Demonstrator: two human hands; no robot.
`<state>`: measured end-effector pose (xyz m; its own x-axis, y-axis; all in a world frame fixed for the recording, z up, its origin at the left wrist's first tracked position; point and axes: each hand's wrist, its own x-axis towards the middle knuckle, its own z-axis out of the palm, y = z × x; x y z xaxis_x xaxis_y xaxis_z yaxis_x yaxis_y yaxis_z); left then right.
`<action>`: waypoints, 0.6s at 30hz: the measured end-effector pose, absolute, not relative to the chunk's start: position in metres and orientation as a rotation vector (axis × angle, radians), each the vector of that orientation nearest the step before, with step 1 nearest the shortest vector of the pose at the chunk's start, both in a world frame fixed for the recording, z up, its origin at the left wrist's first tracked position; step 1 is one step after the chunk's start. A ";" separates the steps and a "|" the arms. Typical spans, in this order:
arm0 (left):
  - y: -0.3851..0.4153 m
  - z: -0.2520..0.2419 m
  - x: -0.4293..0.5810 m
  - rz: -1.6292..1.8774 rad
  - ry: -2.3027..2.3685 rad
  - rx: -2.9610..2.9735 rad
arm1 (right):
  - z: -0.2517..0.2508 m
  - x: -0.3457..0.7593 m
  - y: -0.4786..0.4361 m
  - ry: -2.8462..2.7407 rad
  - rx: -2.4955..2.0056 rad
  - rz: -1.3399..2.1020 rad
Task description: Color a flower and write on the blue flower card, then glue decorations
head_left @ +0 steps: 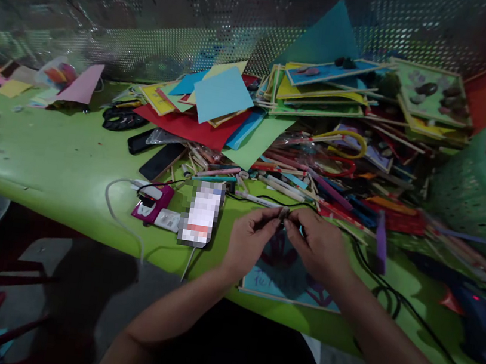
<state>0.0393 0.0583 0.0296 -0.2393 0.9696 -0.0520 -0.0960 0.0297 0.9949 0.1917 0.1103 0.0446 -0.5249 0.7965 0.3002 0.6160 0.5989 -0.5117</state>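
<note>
My left hand (pixel 249 237) and my right hand (pixel 318 241) meet above a blue card picture (pixel 253 283). Between their fingertips they pinch a small dark pebble-like piece (pixel 284 213), mostly covered by the fingers. Purple drawn shapes and handwriting mark the blue card, and a thin wooden strip edges its near side. My wrists and forearms hide part of it. Left of my left hand lies a lit phone (pixel 202 215) with a cable. A dark glue gun (pixel 462 297) with a red light rests to the right of my right arm.
A purple power strip (pixel 151 205) holds plugs at the left. Behind are dark phones (pixel 162 160), pens (pixel 285 188), coloured paper (pixel 223 94) and stick-framed pictures (pixel 431 93). A green basket (pixel 461 176) stands at the right. Black cable (pixel 410 311) crosses the green table (pixel 66 181).
</note>
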 end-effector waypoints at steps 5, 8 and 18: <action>0.054 0.026 0.040 1.459 1.458 1.340 | 0.041 0.190 0.108 -2.329 -1.045 0.309; 0.053 0.025 0.041 1.439 1.467 1.426 | 0.043 0.191 0.107 -2.265 -1.027 0.309; 0.059 0.030 0.044 1.342 1.349 1.029 | 0.047 0.193 0.107 -2.077 -1.080 0.706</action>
